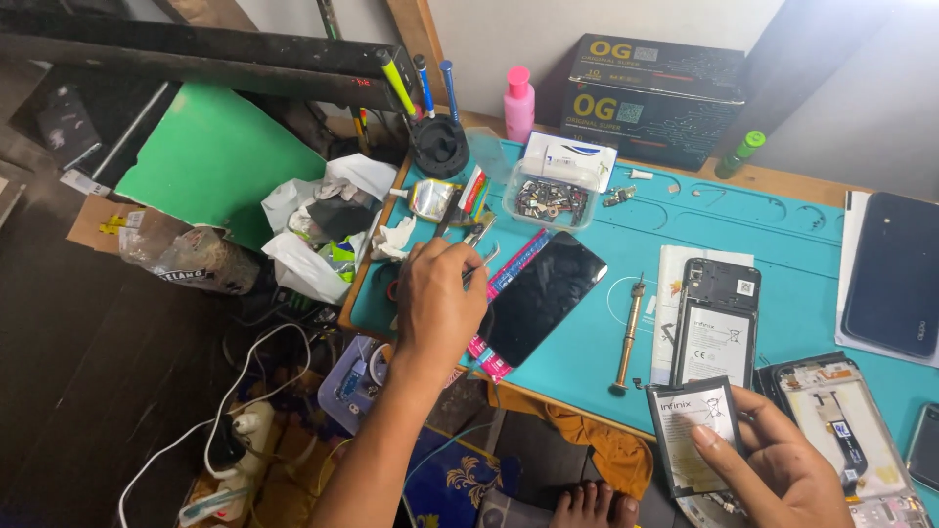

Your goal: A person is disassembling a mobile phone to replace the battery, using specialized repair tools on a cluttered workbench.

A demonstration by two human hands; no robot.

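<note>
— Now, what was held in the right hand [782, 469], and how was it lying?

— A flat phone battery [693, 435] was gripped at its right edge by the thumb and fingers, near the front edge of the teal mat [782, 235]; its long axis was set almost upright in view, tilted slightly, with its top end pointed away from the person, toward the opened phone [716, 323] lying just beyond it.

— And the left hand [435, 303]?

— It was closed over slim metal tweezers [481, 262] at the mat's left side; the tips were pointed up and right, toward a clear tray of small parts [548, 200]; a dark screen panel [540, 295] was laid just beside the hand, its long axis run diagonally; a screwdriver [628, 332] was laid between panel and phone, roughly parallel to the battery.
</note>
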